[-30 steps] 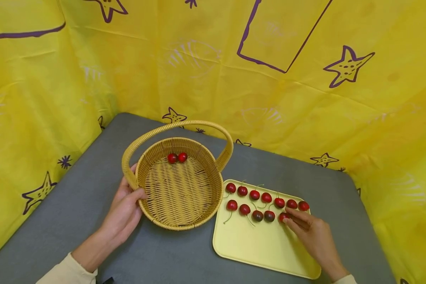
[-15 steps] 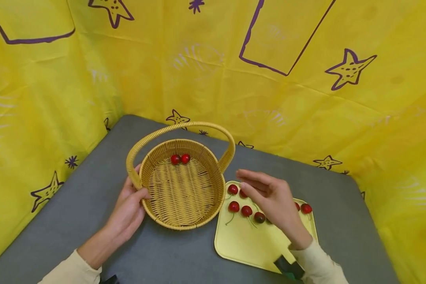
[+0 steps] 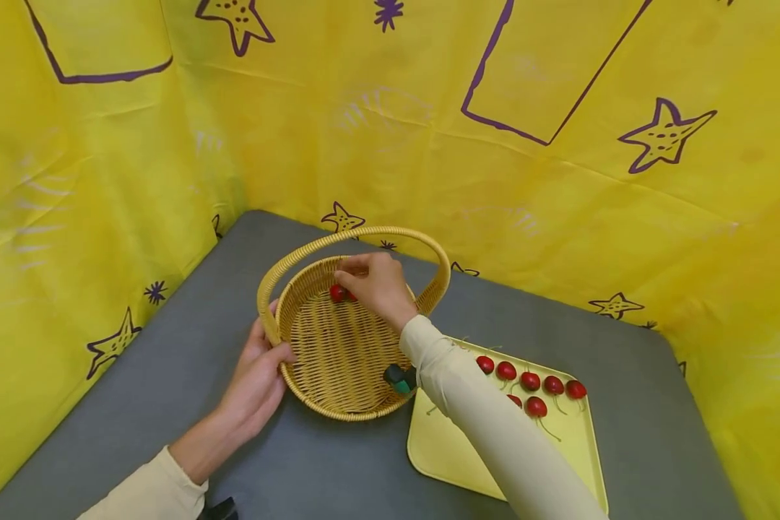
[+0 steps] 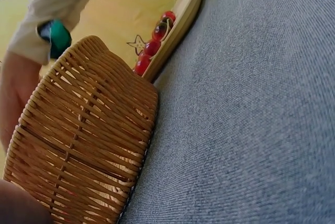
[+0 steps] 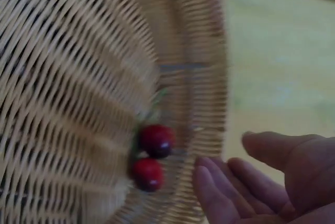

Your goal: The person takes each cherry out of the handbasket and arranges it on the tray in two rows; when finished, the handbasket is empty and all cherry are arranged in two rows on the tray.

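Observation:
My left hand [image 3: 253, 383] grips the left rim of a round wicker basket [image 3: 286, 372], thumb over the edge and fingers beneath. Inside, against the far wall, two dark red cherries [image 5: 157, 140] lie side by side. My right hand [image 3: 378, 285] reaches in under the handle [image 3: 357, 231], just above them. In the right wrist view its thumb and fingers stand apart, with nothing between them, close beside the cherries. The left wrist view shows the basket's outer side [image 4: 89, 124]; part of the left hand [image 4: 21, 203] is in the corner.
A pale yellow tray [image 3: 442, 455] stands right of the basket with several stemmed cherries [image 3: 529, 381] in rows. The right sleeve [image 3: 494, 419] hides part of it. Yellow patterned cloth [image 3: 429, 166] hangs behind the grey table [image 3: 325, 469].
My right hand has left a cherry on the tray and moved left into the basket. The left hand keeps its grip on the rim. The head view has shifted slightly.

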`<state>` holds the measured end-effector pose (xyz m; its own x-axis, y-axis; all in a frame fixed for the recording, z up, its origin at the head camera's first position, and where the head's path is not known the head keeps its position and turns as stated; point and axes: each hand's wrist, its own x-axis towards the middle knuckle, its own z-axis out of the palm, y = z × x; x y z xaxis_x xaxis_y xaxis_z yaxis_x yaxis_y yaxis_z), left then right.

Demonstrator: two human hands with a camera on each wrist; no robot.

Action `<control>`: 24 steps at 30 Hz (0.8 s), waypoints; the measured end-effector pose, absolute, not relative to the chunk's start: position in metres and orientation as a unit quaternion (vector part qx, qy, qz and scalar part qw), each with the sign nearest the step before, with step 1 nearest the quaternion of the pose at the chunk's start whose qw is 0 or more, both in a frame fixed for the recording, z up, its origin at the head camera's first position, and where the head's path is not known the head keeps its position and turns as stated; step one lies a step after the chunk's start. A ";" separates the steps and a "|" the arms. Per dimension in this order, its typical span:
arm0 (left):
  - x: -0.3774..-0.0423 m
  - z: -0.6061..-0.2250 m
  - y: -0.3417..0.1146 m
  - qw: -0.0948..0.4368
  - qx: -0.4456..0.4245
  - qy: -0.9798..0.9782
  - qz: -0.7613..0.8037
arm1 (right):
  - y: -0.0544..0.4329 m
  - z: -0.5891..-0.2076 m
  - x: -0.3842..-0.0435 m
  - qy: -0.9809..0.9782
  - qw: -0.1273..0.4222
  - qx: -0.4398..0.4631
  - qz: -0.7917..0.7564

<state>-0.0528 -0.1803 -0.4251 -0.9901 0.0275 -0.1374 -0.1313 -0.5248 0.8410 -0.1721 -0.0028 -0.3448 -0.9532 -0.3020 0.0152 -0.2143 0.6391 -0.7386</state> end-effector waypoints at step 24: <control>-0.055 -0.429 -0.184 0.043 -0.038 0.464 0.884 | -0.017 -0.396 -0.182 0.851 0.192 -0.186 -0.452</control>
<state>-0.0547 -0.1838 -0.4291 -0.9934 0.0409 -0.1074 -0.1116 -0.5663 0.8166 -0.1822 -0.0166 -0.3959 -0.8571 -0.4904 -0.1580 -0.1437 0.5221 -0.8407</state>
